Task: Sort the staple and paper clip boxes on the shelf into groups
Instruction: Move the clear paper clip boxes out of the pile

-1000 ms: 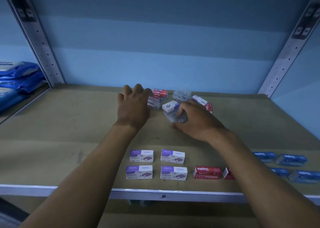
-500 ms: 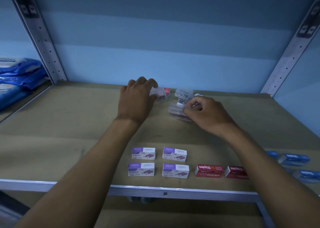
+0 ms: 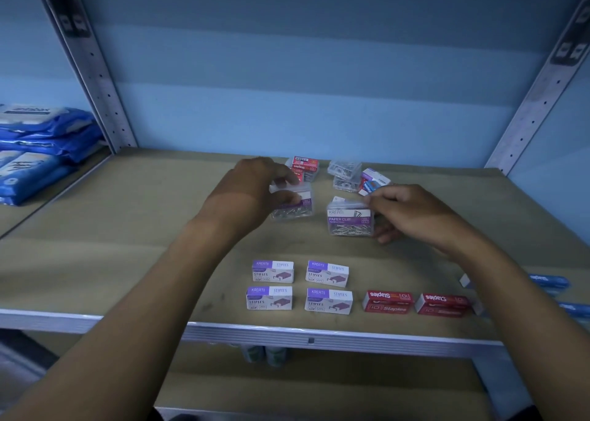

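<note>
Paper-clip boxes, one (image 3: 292, 205) in left grip (image 3: 252, 194), one (image 3: 349, 218) in right grip (image 3: 412, 213), amid staple boxes (image 3: 300, 285).

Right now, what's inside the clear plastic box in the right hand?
Silver paper clips lie heaped along the bottom of the clear plastic box, gripped by the right hand. Its purple-and-white "PAPER CLIP" label covers the upper part, so the fill level behind it is hidden.

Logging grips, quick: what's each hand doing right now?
Left hand: grips a clear paper clip box.
Right hand: holds the labelled paper clip box.
</note>
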{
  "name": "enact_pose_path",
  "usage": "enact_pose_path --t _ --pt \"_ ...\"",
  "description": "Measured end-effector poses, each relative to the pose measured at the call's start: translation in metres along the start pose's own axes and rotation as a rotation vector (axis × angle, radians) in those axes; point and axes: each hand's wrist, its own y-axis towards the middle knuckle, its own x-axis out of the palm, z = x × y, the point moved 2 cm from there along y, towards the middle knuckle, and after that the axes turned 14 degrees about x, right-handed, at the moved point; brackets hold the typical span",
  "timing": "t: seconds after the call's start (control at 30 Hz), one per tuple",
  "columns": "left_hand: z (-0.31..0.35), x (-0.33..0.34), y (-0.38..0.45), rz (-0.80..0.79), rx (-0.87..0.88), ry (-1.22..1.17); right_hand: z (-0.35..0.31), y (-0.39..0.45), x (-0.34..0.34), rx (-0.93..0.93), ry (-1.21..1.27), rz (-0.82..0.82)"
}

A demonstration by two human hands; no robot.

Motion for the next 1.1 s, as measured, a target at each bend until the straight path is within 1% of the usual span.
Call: enact_pose_path --t 0.1,0.37,0.63,0.8,0.97,1.1 --pt "0.001 0.001 -0.006 -0.045 0.007 -0.018 0.006 -0.005 -0.004 -0.020 -0.119 0.010" --pt "0.001 0.009 -0.016 -0.103 -0.030 -0.042 0.012 -0.006 -0.005 -0.055 -0.192 0.037" --pt "-0.002 0.004 -0.021 -0.084 -0.085 -0.038 0.007 -0.012 -0.005 -0.133 -0.158 0.058" --pt "-0.006 0.001 -0.024 -0.079 -0.121 -0.033 0.004 -0.015 -0.001 -0.155 -0.269 0.095" --pt "-0.008 -0.004 -0.025 -0.052 -0.130 -0.069 -0.003 -0.013 0.007 -0.191 -0.290 0.151" --pt "-0.017 -0.019 -0.036 -0.010 -0.161 -0.068 -0.014 -0.018 0.022 -0.206 -0.236 0.110"
